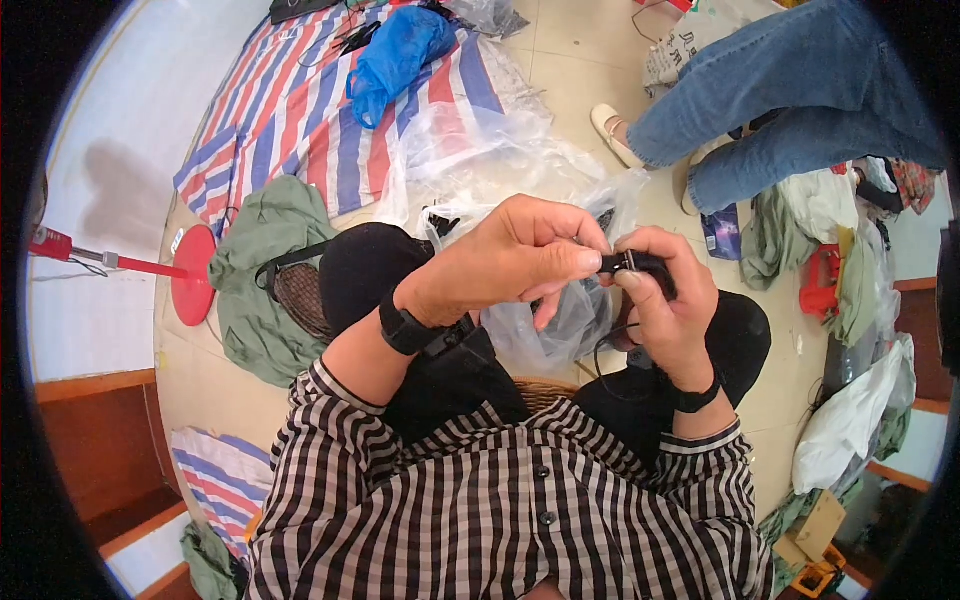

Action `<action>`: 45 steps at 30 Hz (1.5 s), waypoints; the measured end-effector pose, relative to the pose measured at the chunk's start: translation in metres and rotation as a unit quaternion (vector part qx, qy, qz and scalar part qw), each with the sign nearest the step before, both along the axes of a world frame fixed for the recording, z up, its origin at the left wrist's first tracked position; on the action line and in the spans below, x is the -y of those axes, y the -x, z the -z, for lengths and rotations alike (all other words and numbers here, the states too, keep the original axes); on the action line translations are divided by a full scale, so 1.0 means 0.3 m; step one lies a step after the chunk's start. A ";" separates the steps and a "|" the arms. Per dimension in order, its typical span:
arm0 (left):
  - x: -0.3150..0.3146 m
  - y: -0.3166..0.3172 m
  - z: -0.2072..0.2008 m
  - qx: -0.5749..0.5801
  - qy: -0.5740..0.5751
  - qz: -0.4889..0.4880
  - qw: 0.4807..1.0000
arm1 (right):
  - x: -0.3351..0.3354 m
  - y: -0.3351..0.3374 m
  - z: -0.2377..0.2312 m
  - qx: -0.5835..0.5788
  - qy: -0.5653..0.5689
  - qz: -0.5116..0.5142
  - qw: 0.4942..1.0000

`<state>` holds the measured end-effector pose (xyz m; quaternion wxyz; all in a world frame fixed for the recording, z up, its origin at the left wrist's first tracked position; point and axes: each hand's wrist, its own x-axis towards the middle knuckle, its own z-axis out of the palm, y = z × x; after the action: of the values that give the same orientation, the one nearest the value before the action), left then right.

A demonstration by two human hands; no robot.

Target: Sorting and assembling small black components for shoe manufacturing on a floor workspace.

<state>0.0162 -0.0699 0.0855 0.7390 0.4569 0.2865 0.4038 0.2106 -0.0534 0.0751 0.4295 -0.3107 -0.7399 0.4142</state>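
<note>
My left hand [510, 250] reaches across to the right, its thumb and fingers pinching one end of a small black part [609, 263]. On the other side, my right hand [675, 300] has its fingers curled round a black piece with a bit of shiny metal [628, 262]. The two pieces meet between my fingertips; their exact kind is too small to make out. A thin black cord [598, 362] hangs below my right hand. Beneath both hands, between my knees, lies a clear plastic bag [540, 335], with dark things partly showing through it.
A wicker rim [540, 392] shows between my thighs. To the left are a green cloth bag [262, 235] and a red round base [195, 275]. Ahead lie a striped sheet [300, 110] and a blue bag [400, 55]. Another person's jeans-clad legs [760, 100] stand at the right.
</note>
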 end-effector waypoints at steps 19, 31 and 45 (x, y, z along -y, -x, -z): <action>0.012 0.016 -0.023 -0.088 -0.146 -0.042 0.984 | -0.007 0.014 -0.017 -0.003 -0.248 0.004 0.969; 0.003 0.032 -0.031 -0.141 -0.074 0.014 0.987 | -0.022 0.001 -0.013 0.052 -0.281 -0.039 0.957; 0.011 0.011 -0.042 -0.096 -0.037 0.035 0.994 | -0.012 -0.002 -0.017 0.073 -0.269 -0.056 0.959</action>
<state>0.0129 -0.0733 0.0981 0.7041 0.5307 0.3245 0.3424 0.2112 -0.0497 0.0802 0.4185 -0.1712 -0.8695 0.1990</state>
